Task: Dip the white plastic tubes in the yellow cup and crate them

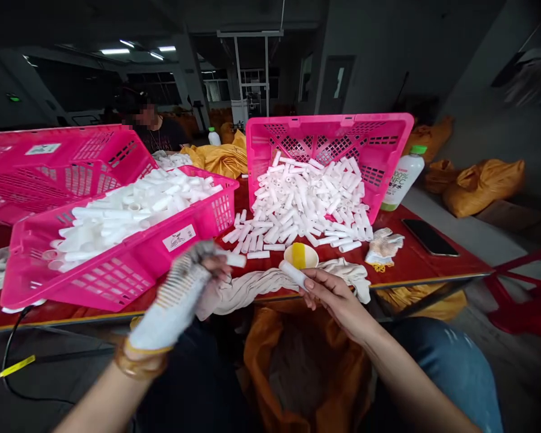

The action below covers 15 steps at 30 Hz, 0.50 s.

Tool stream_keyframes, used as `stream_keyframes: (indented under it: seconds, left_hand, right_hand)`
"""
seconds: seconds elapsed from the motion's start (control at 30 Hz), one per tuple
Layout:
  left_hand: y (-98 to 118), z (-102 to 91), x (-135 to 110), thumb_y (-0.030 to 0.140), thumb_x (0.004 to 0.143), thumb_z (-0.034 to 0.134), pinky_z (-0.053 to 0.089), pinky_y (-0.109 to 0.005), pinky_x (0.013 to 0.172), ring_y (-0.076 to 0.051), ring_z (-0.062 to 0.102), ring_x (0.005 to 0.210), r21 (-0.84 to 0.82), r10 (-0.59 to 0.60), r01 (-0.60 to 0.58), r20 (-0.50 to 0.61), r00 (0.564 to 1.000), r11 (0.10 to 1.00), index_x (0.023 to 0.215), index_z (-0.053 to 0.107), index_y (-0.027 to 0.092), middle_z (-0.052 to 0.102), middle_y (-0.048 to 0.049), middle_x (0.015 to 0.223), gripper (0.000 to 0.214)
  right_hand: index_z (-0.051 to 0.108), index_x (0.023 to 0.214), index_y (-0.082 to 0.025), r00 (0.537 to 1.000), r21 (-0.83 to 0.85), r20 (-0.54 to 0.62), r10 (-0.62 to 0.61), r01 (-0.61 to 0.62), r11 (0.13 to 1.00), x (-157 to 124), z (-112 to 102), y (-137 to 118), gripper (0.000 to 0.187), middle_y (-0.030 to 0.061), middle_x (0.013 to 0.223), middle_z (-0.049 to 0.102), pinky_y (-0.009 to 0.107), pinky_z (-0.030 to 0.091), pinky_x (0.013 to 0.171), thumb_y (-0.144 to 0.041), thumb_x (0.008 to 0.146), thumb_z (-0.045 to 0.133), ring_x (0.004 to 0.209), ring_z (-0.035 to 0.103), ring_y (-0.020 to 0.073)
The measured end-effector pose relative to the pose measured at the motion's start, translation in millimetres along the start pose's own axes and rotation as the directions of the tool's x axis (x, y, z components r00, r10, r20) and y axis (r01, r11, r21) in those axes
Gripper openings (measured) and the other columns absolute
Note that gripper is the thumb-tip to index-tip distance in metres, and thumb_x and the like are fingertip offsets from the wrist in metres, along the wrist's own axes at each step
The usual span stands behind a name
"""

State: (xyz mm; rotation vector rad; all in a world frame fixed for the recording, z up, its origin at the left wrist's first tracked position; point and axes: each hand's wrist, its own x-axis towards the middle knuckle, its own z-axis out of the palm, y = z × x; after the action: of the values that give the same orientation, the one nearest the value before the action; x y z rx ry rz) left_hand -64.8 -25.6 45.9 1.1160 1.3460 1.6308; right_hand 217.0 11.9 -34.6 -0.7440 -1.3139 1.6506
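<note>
My left hand (184, 288) wears a white knit glove with bare fingertips and pinches a short white tube (235, 260) near the table's front edge. My right hand (331, 291) is bare and closed round another white tube (293, 273), just in front of a small yellow and white cup (300, 255). A pink basket (329, 135) tipped on its side spills a heap of white tubes (304, 201) onto the red table (415, 261). A second pink basket (130, 264) at my left is filled with white tubes.
A beige cloth (256, 285) lies along the table edge. An orange bag (306, 367) gapes open below my hands. A spare glove (385, 243), a black phone (429, 236) and a white bottle (403, 177) sit at right. Another person (155, 129) sits behind a third pink basket (58, 162).
</note>
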Motion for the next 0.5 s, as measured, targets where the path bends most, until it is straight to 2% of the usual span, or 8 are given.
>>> stream_keyframes:
  seconds: [0.07, 0.1, 0.17, 0.23, 0.3, 0.4, 0.47, 0.5]
  left_hand:
    - [-30.3, 23.6, -24.2, 0.020, 0.063, 0.086, 0.055, -0.023, 0.056, -0.016, 0.070, 0.060, -0.273, -0.234, 0.249, 0.085, 0.968, 0.929, 0.096, 0.067, 0.017, 0.075, -0.0010, 0.077, 0.038]
    - [-41.1, 32.0, -31.2, 0.020, 0.063, 0.088, 0.055, -0.023, 0.055, -0.017, 0.070, 0.060, -0.334, -0.310, 0.334, 0.125, 0.942, 0.881, 0.094, 0.068, 0.016, 0.075, -0.0027, 0.076, 0.037]
    - [-53.8, 42.8, -37.4, 0.022, 0.064, 0.090, 0.052, -0.022, 0.054, -0.016, 0.068, 0.060, -0.377, -0.374, 0.424, 0.200, 0.906, 0.823, 0.088, 0.070, 0.013, 0.075, -0.0062, 0.074, 0.032]
    - [-58.0, 47.7, -37.6, 0.023, 0.067, 0.090, 0.051, -0.021, 0.054, -0.015, 0.067, 0.062, -0.394, -0.372, 0.451, 0.263, 0.890, 0.801, 0.086, 0.073, 0.011, 0.075, -0.0086, 0.075, 0.028]
    - [-57.9, 48.1, -35.4, 0.024, 0.069, 0.091, 0.051, -0.021, 0.056, -0.015, 0.068, 0.065, -0.374, -0.350, 0.447, 0.300, 0.887, 0.812, 0.089, 0.075, 0.013, 0.076, -0.0082, 0.076, 0.028]
    - [-54.7, 41.0, -31.8, 0.029, 0.074, 0.089, 0.054, -0.023, 0.061, -0.017, 0.070, 0.069, -0.215, -0.299, 0.387, 0.353, 0.887, 0.897, 0.092, 0.076, 0.018, 0.077, -0.0052, 0.078, 0.025]
    - [-51.6, 33.6, -31.6, 0.036, 0.084, 0.083, 0.060, -0.030, 0.078, -0.021, 0.074, 0.083, 0.052, -0.246, 0.254, 0.485, 0.839, 0.966, 0.099, 0.078, 0.021, 0.080, -0.0063, 0.091, 0.021]
    - [-50.4, 30.5, -32.7, 0.039, 0.089, 0.078, 0.059, -0.035, 0.090, -0.024, 0.074, 0.096, 0.198, -0.227, 0.136, 0.566, 0.793, 0.971, 0.105, 0.079, 0.023, 0.081, -0.0071, 0.103, 0.023]
  right_hand:
    - [0.077, 0.110, -0.020, 0.999, -0.055, 0.012, -0.032, 0.033, 0.998, -5.2, 1.0, 0.7, 0.039, 0.0017, 0.084, 0.068, 0.025, 0.047, 0.063, -0.053, 0.091, 0.079, 0.067, 0.056, 0.0124]
    - [0.077, 0.112, -0.020, 0.999, -0.086, 0.017, -0.048, 0.049, 0.995, -7.7, 0.8, 1.2, 0.038, 0.0016, 0.084, 0.068, 0.026, 0.048, 0.063, -0.054, 0.093, 0.077, 0.067, 0.056, 0.0125]
    - [0.077, 0.115, -0.021, 0.997, -0.154, 0.028, -0.073, 0.076, 0.985, -11.8, -1.2, 2.2, 0.038, 0.0012, 0.083, 0.067, 0.027, 0.049, 0.064, -0.054, 0.095, 0.073, 0.067, 0.056, 0.0129]
    - [0.076, 0.119, -0.022, 0.995, -0.248, 0.029, -0.098, 0.102, 0.963, -14.6, -4.7, 2.6, 0.039, 0.0015, 0.084, 0.069, 0.028, 0.051, 0.065, -0.053, 0.097, 0.071, 0.067, 0.059, 0.0141]
    - [0.077, 0.120, -0.022, 0.985, -0.391, 0.023, -0.172, 0.167, 0.905, -16.8, -9.3, 0.7, 0.036, 0.0041, 0.092, 0.073, 0.031, 0.055, 0.072, -0.050, 0.098, 0.070, 0.076, 0.065, 0.0176]
    - [0.077, 0.123, -0.024, 0.943, -0.629, 0.097, -0.317, 0.305, 0.715, -21.4, -17.3, -8.2, 0.029, 0.0084, 0.115, 0.077, 0.037, 0.056, 0.094, -0.040, 0.100, 0.069, 0.104, 0.071, 0.0248]
    - [0.076, 0.127, -0.025, 0.925, -0.713, 0.216, -0.313, 0.369, 0.597, -25.6, -21.7, -16.0, 0.028, 0.0090, 0.120, 0.076, 0.038, 0.056, 0.098, -0.035, 0.102, 0.067, 0.111, 0.071, 0.0260]
    - [0.075, 0.129, -0.026, 0.920, -0.729, 0.280, -0.276, 0.390, 0.562, -27.7, -23.1, -19.3, 0.029, 0.0090, 0.120, 0.076, 0.037, 0.057, 0.096, -0.034, 0.103, 0.065, 0.111, 0.072, 0.0257]
